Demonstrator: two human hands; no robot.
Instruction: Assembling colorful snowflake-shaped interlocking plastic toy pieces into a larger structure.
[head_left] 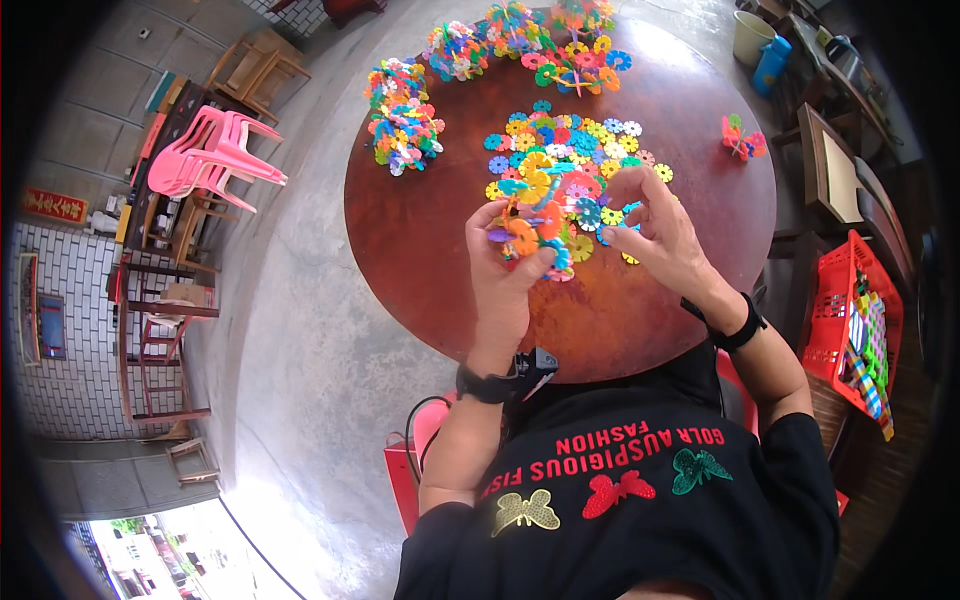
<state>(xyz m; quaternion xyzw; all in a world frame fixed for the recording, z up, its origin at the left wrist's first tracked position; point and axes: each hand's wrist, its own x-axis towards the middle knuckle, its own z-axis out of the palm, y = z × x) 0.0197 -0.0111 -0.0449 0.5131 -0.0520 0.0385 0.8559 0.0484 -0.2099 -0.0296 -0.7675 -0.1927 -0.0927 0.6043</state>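
Observation:
My left hand (502,262) is closed around a cluster of interlocking plastic flower discs (537,187) in orange, yellow, blue and purple, holding it above the round table (420,255). Just to the right of the cluster, my right hand (662,232) is curved, with thumb and fingers apart. A blue disc shows in the gap between them; it appears to lie beyond the hand rather than in its grip. Beyond both hands, many loose flower discs (600,140) in mixed colours are spread on the tabletop, partly hidden by the cluster and my fingers.
Finished-looking disc clusters (403,115) line the table's far left edge, and a small red-and-green one (742,138) sits at the right. A red plastic basket (835,310) of toys stands right of the table. Pink chairs (205,150) are at the left.

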